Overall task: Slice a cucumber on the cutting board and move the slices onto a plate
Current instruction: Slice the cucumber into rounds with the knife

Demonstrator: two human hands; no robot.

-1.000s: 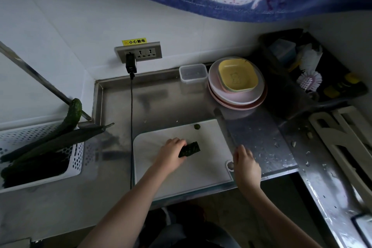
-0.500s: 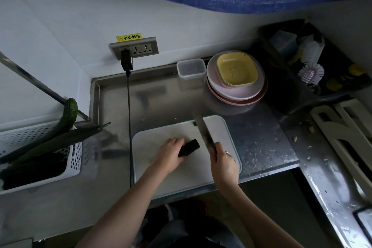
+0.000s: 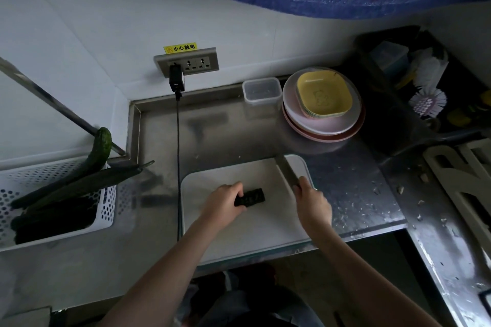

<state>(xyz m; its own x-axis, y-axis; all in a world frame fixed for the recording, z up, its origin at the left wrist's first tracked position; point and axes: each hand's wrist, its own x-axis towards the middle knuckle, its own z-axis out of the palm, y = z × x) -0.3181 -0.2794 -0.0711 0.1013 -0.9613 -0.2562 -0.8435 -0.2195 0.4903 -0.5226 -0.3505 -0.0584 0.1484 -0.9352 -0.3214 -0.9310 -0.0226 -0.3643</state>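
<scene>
Since the earlier frame, the right hand (image 3: 313, 207) had carried the knife (image 3: 287, 172) rightward, off the cucumber (image 3: 251, 197), so the blade lay over the board's (image 3: 212, 233) far right corner, apart from the piece. Nearest the camera, the left hand (image 3: 224, 203) gripped the cucumber's left end with curled fingers, pinning the short dark piece mid-board, while the right hand was closed round the knife handle. Farther back on the steel counter (image 3: 228, 135) stood the stacked plates (image 3: 324, 122) holding a yellow dish (image 3: 324, 95), a clear tub (image 3: 262, 91) beside them, and a basket (image 3: 106, 210) of whole cucumbers at far left.
</scene>
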